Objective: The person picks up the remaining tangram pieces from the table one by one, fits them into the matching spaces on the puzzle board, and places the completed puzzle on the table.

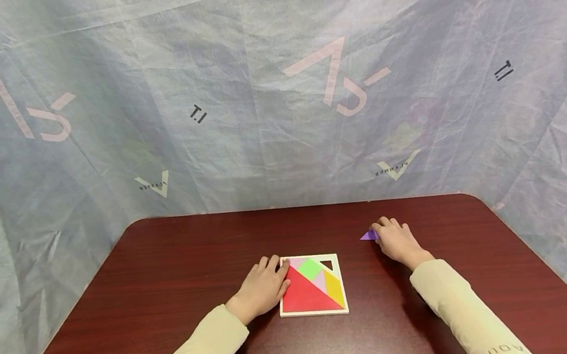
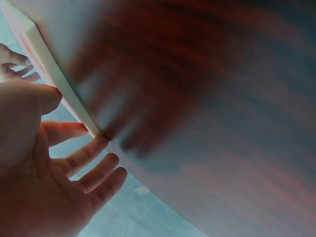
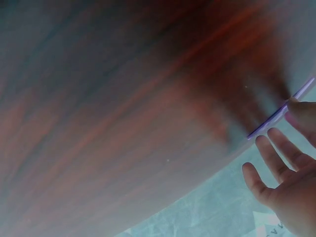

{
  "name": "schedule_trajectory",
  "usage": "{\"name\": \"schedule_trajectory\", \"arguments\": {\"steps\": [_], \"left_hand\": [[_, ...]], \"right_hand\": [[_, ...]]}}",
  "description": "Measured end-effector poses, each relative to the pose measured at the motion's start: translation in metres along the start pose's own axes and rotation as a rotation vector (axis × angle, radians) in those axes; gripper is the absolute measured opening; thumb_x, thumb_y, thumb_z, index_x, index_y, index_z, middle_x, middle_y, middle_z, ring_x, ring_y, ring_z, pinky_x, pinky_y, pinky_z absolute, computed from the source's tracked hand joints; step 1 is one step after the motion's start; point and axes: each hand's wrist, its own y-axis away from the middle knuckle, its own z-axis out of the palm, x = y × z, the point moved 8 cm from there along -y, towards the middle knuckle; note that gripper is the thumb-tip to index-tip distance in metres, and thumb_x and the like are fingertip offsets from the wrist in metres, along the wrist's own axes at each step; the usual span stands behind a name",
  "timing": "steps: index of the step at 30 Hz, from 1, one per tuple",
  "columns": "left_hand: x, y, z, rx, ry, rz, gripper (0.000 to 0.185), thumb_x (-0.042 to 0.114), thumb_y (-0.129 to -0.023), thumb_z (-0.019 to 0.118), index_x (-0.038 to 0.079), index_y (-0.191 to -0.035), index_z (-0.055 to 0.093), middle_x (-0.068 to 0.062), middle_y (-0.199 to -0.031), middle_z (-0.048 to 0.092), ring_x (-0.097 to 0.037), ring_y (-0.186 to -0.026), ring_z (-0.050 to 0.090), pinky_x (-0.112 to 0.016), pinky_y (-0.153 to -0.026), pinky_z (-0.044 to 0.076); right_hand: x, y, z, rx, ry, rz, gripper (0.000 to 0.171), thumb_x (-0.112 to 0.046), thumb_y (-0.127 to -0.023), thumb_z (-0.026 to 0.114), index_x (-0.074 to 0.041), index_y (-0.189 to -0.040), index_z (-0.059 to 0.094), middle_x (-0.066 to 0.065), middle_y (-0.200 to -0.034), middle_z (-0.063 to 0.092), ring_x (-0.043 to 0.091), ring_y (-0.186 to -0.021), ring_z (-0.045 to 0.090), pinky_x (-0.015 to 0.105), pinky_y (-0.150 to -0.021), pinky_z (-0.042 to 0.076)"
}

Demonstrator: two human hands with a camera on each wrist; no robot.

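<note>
Backdrop [image 1: 274, 85] has "PLANNER" printed under little V marks. Left hand [image 1: 263, 287] lies flat with straight fingers against the left edge of the tray [image 1: 314, 313]. Right hand [image 1: 396, 240], loosely spread on the table [image 1: 169, 270], touches the purple triangle [image 1: 368, 236] poking out past its fingertips.

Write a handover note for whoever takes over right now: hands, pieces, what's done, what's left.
Left hand: fingers straight, resting against the left edge of the tray, steadying it.
Right hand: on the table to the right of the tray, fingertips on the purple triangle; a firm grip is not clear.
Done: red, green, pink and yellow pieces sit in the tray.
Left: one triangular gap at the tray's far right corner stays unfilled; the purple triangle likely goes there.
</note>
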Motion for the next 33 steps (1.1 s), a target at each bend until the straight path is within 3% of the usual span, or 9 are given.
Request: {"name": "schedule_trajectory", "arguments": {"steps": [19, 33], "left_hand": [[-0.0001, 0.0004, -0.0005, 0.005, 0.008, 0.004, 0.041, 0.033, -0.093, 0.049, 0.009, -0.125, 0.055, -0.012, -0.111, 0.050, -0.027, -0.098, 0.048, -0.037, -0.081, 0.045], [-0.0004, 0.0006, -0.0018, -0.003, 0.011, -0.001, 0.041, 0.034, -0.093, 0.049, 0.010, -0.126, 0.055, -0.011, -0.112, 0.050, -0.027, -0.098, 0.048, -0.037, -0.082, 0.045]], "right_hand": [[-0.0012, -0.0030, 0.0046, -0.026, 0.014, -0.016, 0.032, -0.005, -0.083, 0.059, -0.005, -0.115, 0.060, 0.015, -0.111, 0.057, 0.037, -0.098, 0.052, 0.050, -0.067, 0.041], [0.0005, -0.0032, 0.0061, -0.028, 0.019, -0.013, 0.025, -0.006, -0.084, 0.061, -0.003, -0.109, 0.061, 0.016, -0.106, 0.057, 0.037, -0.092, 0.051, 0.048, -0.066, 0.041]]}}
